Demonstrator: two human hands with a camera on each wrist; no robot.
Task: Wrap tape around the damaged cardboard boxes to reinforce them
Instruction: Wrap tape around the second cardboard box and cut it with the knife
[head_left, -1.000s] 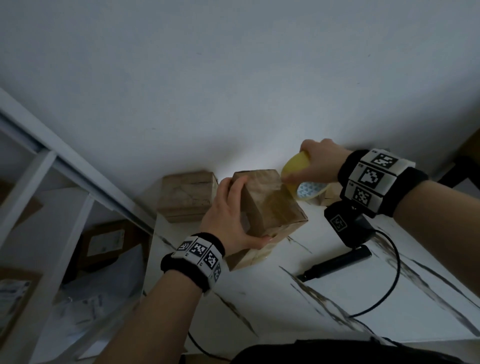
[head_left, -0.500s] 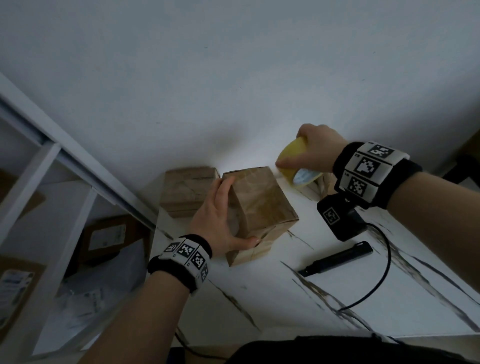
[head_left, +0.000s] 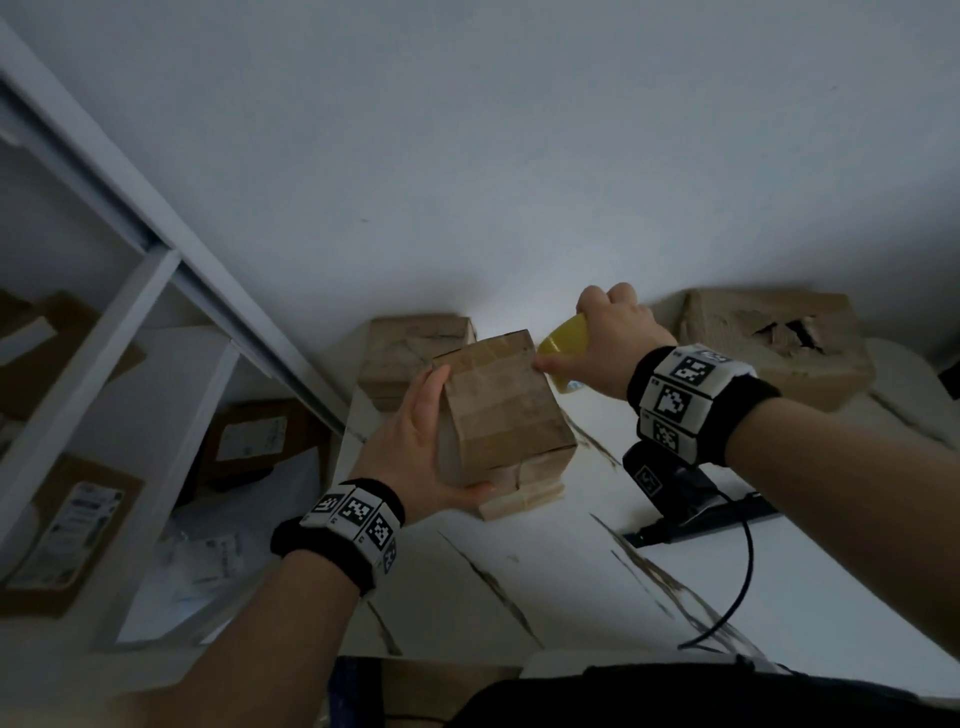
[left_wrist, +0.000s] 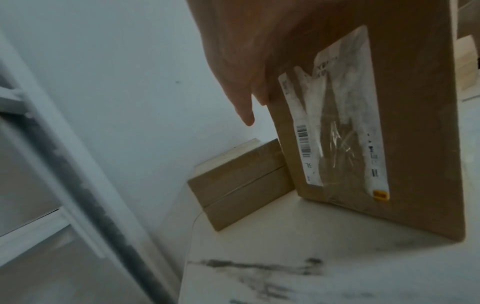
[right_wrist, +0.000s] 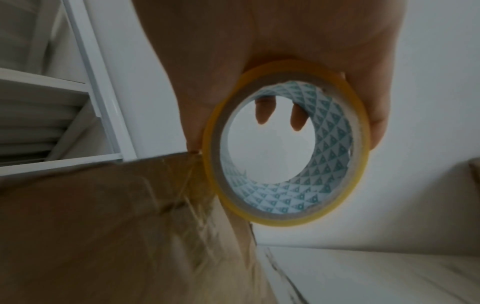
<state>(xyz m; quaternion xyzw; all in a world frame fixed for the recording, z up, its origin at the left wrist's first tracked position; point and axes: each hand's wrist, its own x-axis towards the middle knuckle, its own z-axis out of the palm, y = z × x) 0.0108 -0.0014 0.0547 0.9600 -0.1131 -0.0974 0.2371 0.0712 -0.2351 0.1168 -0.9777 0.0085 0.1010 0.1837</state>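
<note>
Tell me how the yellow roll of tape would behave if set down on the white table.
The yellow roll of tape is a round ring, so on its edge it would probably roll. Laid flat it should stay put. The right hand holds it alone, so it seems light, and its cardboard core looks stiff.

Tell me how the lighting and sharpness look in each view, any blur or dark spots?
Head view: dim overall, a bright patch on the wall behind the box, straight lines bowed by the wide angle. Left wrist view: left hand close, soft and shadowed; label smeared. Right wrist view: tape roll fairly sharp, the box below blurred.
</note>
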